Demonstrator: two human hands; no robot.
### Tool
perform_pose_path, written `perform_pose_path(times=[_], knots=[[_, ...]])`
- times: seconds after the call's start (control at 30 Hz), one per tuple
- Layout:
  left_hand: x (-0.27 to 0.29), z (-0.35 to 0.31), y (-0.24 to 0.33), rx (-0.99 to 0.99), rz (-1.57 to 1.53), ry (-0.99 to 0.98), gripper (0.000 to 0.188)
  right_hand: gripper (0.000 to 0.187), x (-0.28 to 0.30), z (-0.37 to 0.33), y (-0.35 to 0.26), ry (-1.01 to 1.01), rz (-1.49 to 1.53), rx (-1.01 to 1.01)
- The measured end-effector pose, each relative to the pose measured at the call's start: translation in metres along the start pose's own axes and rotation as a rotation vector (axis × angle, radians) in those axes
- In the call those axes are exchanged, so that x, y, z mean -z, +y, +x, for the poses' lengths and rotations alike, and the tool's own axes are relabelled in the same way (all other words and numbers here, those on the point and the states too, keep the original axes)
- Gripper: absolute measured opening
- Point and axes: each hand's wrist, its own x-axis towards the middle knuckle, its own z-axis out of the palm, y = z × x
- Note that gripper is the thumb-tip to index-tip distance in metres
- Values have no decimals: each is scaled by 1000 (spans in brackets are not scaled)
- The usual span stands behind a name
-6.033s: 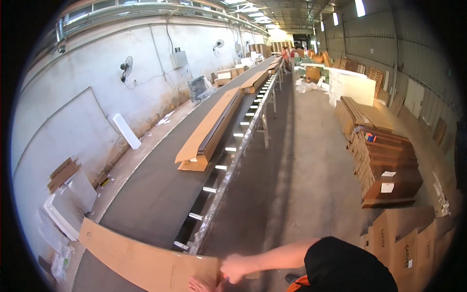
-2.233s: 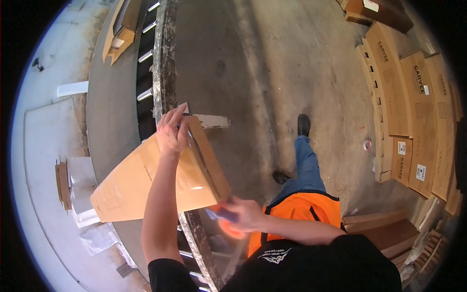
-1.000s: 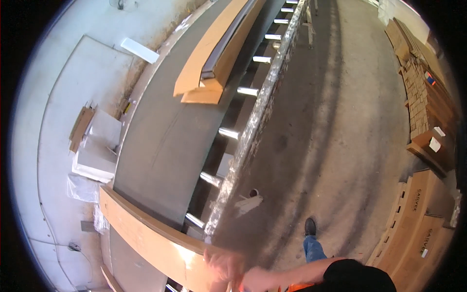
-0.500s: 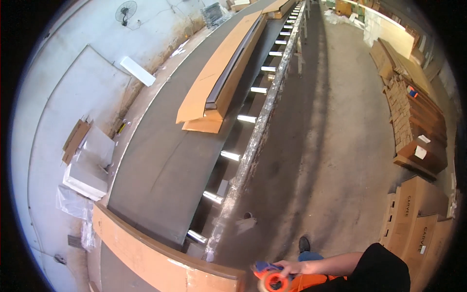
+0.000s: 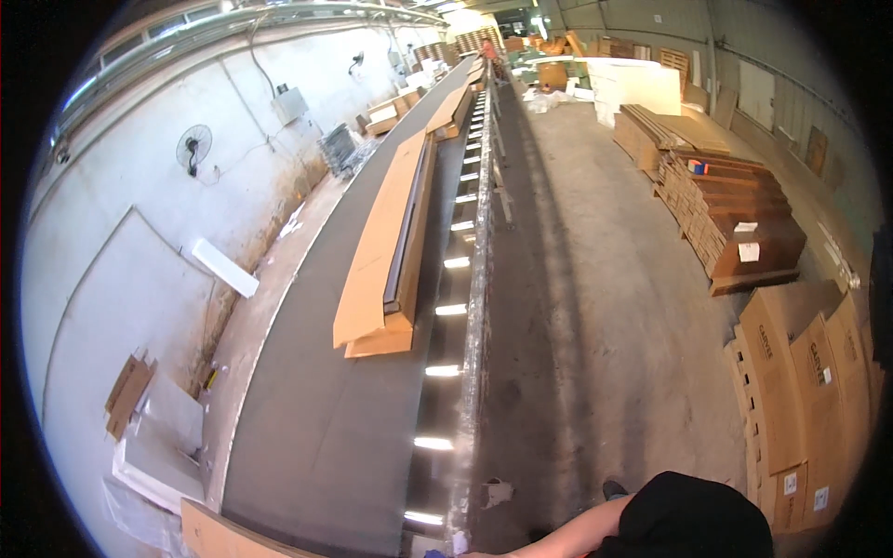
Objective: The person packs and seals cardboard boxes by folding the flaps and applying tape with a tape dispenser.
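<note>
My right forearm point(image 5: 577, 532), below a black sleeve point(image 5: 693, 521), reaches in at the lower edge. Only a sliver of my right hand point(image 5: 482, 555) shows there, next to the conveyor's side rail. A blue bit of the tape dispenser point(image 5: 434, 554) peeks out beside it; the rest is cut off by the frame. My left hand is out of sight. At the lower left lies the near cardboard box point(image 5: 233, 538), only its end visible. Farther up the dark conveyor belt point(image 5: 316, 446), a long open cardboard box point(image 5: 377, 251) holds dark flat pieces.
Bright rollers point(image 5: 434, 444) line the belt's right side, along a worn rail point(image 5: 473, 372). More boxes point(image 5: 451, 112) stand farther down the line. Flat cardboard is stacked point(image 5: 735, 214) on the right, with large cartons point(image 5: 781, 372) nearer. White foam blocks point(image 5: 158, 456) sit by the left wall.
The view has tilted up, showing more of the far hall. The near box and my right hand with the orange and blue tape dispenser have slid mostly below the lower edge.
</note>
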Motion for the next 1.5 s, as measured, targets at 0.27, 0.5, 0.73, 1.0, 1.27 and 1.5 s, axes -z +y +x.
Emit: perform_pose_path(times=[0.27, 0.5, 0.73, 1.0, 1.27, 1.5], knots=[[-101, 91, -99, -199, 408, -705, 78, 68, 95, 50, 23, 281, -394, 405], [-129, 268, 138, -239, -1100, -329, 42, 49, 236, -164, -149, 462, 894, 1085], [-109, 235, 461, -866, -1189, -890, 45, 71, 267, -359, -248, 547, 234, 1737], [-111, 284, 621, -698, -1097, -949, 47, 67, 377, -345, -362, 721, 717, 1533], [-220, 361, 701, -472, -1002, -510, 45, 61, 460, -265, -518, 671, 637, 1305], [-311, 443, 826, -520, -796, -345, 70, 50, 498, -187, -651, 737, 634, 1142]])
